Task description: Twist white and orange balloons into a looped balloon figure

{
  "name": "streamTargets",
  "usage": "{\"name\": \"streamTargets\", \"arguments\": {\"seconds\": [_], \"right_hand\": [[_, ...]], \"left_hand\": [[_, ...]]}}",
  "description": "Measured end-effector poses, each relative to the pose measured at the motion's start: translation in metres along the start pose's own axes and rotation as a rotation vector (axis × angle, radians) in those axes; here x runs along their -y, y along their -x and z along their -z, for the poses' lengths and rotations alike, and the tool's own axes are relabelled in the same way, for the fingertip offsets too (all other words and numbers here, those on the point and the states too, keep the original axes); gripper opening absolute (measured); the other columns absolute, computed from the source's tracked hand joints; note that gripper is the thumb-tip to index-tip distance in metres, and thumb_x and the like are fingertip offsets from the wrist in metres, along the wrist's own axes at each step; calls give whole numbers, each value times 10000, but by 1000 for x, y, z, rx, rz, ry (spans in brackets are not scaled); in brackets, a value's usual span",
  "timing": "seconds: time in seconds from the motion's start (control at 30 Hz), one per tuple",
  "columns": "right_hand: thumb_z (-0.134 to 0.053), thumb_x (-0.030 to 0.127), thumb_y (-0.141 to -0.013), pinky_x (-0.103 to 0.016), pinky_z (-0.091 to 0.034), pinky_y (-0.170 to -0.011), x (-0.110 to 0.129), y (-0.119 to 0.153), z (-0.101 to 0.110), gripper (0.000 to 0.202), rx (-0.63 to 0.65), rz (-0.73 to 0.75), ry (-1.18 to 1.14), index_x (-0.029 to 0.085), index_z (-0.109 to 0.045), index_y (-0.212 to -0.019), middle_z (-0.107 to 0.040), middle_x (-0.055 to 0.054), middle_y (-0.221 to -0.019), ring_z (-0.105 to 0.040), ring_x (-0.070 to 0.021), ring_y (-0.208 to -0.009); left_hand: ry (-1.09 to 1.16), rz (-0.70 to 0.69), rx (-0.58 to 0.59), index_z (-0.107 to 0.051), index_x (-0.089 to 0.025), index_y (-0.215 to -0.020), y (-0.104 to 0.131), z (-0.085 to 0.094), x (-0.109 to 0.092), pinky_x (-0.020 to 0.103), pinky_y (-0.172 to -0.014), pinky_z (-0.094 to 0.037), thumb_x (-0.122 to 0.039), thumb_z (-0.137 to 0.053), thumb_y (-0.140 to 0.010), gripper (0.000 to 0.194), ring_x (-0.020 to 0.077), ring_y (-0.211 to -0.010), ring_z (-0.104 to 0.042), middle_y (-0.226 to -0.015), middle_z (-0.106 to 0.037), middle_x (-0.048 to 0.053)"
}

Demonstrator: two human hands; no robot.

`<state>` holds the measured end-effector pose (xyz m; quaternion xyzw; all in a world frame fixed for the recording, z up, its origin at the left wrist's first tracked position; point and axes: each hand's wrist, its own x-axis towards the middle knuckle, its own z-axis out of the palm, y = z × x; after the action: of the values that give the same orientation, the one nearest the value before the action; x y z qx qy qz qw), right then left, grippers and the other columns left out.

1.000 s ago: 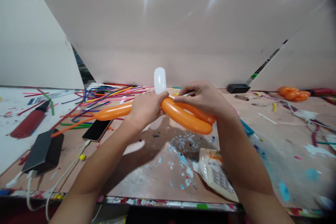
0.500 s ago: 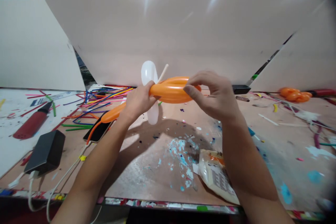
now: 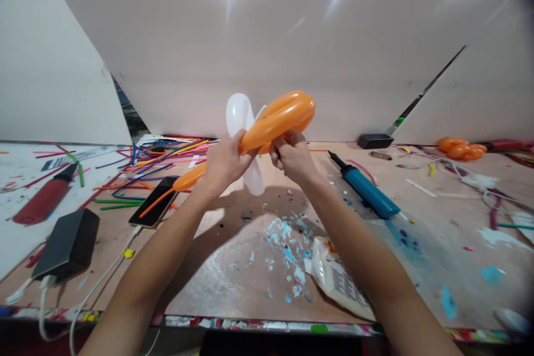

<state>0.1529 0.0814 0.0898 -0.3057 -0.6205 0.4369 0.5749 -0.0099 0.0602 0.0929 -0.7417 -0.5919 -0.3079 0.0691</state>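
Note:
My left hand (image 3: 227,164) is closed around the orange twisting balloon (image 3: 287,114) where it meets a white balloon (image 3: 240,114). Orange loops stick out to the right and tilt upward, while an orange tail with a thin uninflated tip hangs down to the left behind my forearm. White segments show above and below my left fist. My right hand (image 3: 292,156) is closed under the orange loops, fingers curled at their underside; its fingertips are partly hidden, and it appears to pinch the orange balloon.
On the left lie a red balloon pump (image 3: 44,197), a dark power block (image 3: 69,245), a phone (image 3: 154,206) and many loose balloons (image 3: 167,158). To the right are a blue pump (image 3: 369,192), a plastic packet (image 3: 337,278) and an orange balloon bundle (image 3: 461,148). White boards (image 3: 267,55) stand behind.
My right hand has moved from the right end of the orange loops down and left to their underside. The loops now tilt upward. The blue pump has come into sight.

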Motion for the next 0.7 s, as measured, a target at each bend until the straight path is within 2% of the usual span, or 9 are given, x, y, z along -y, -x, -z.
{"name": "streamTargets", "arguments": {"seconds": [0.1,0.2,0.33,0.4,0.47,0.57,0.63,0.7], "right_hand": [[-572,359,-916,-188,-216,-357,-3,-2,9,160,72,-92,-46,205,-530,-916,-433,108,-450,-310,-53,-336],[-505,257,-929,-190,-206,-376,1,0,18,56,231,-229,-52,207,-527,-935,-399,114,-440,-253,-54,-340],[-447,139,-889,-193,-191,-398,8,4,23,108,417,-381,-38,203,-500,-820,-345,105,-441,-224,-53,-358],[-421,101,-871,-192,-187,-393,11,3,22,163,414,-432,-3,203,-463,-752,-369,84,-452,-254,-52,-365],[-399,81,-873,-192,-187,-386,11,1,19,187,349,-443,34,202,-443,-738,-407,69,-482,-275,-50,-367],[-425,115,-905,-201,-270,-399,5,-1,12,150,176,-278,115,203,-462,-788,-474,57,-557,-340,-58,-384],[-464,193,-939,-231,-380,-462,-1,0,6,104,55,-59,241,202,-500,-841,-556,28,-625,-464,-89,-438],[-469,302,-981,-268,-449,-578,-8,4,-1,164,-1,166,418,197,-536,-874,-635,-15,-703,-584,-130,-556]], "left_hand": [[-12,-60,44,-648,-213,-1201,2,-4,0,340,-680,-443,-559,-452,-961,464,312,-874,-701,-972,-722,126],[-12,-121,101,-651,-209,-1218,1,-4,6,351,-682,-448,-500,-478,-955,429,315,-847,-704,-929,-728,121],[4,-202,170,-668,-209,-1190,-1,0,13,360,-703,-459,-456,-491,-945,390,321,-869,-703,-955,-735,126],[33,-191,183,-659,-212,-1217,-1,0,13,363,-737,-472,-466,-503,-939,407,320,-900,-701,-981,-737,127],[89,-148,174,-647,-211,-1234,-1,-3,10,364,-777,-482,-507,-509,-934,443,315,-932,-697,-1002,-737,127],[173,-55,129,-632,-210,-1230,-3,-12,9,381,-799,-488,-565,-502,-928,484,322,-925,-692,-974,-733,121],[249,28,88,-610,-216,-1235,-6,-20,11,400,-811,-488,-580,-502,-926,490,328,-926,-687,-948,-724,109],[423,104,39,-587,-221,-1233,-12,-30,15,403,-842,-487,-584,-528,-914,487,321,-974,-674,-977,-714,99]]}}
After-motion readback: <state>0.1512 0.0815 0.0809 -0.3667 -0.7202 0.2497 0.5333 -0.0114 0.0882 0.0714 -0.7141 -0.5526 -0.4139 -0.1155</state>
